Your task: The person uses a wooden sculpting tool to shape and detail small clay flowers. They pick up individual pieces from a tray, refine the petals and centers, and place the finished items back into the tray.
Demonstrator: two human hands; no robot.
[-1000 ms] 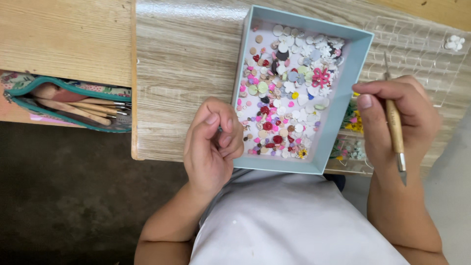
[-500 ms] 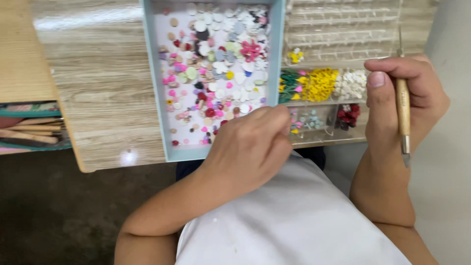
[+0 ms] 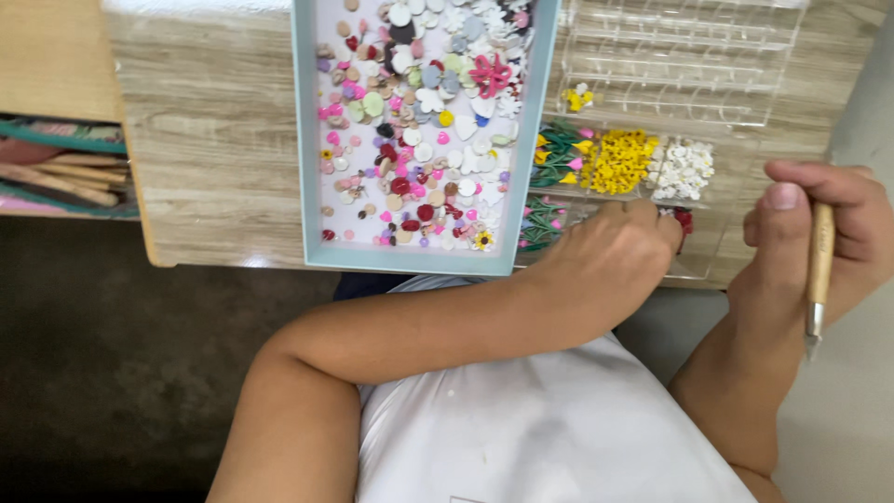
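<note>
Since a moment ago the left hand (image 3: 605, 256) has crossed rightward from the pale blue tray (image 3: 317, 140) of loose pieces to the clear divided box (image 3: 689, 56). It is curled there, contents unseen. The right hand (image 3: 824, 233) beside it grips a wooden tool (image 3: 819, 270). This looks like sorting; the next pick needs fingertip care.

Small craft workspace, likely home hobby setup: wood-grain counter (image 3: 214, 140), pale blue tray (image 3: 307, 140) full of tiny coloured flower and petal pieces (image 3: 419, 140), clear compartment organiser (image 3: 689, 84) with sorted blooms, wooden-handled tools (image 3: 56, 177) on shelf at left.
</note>
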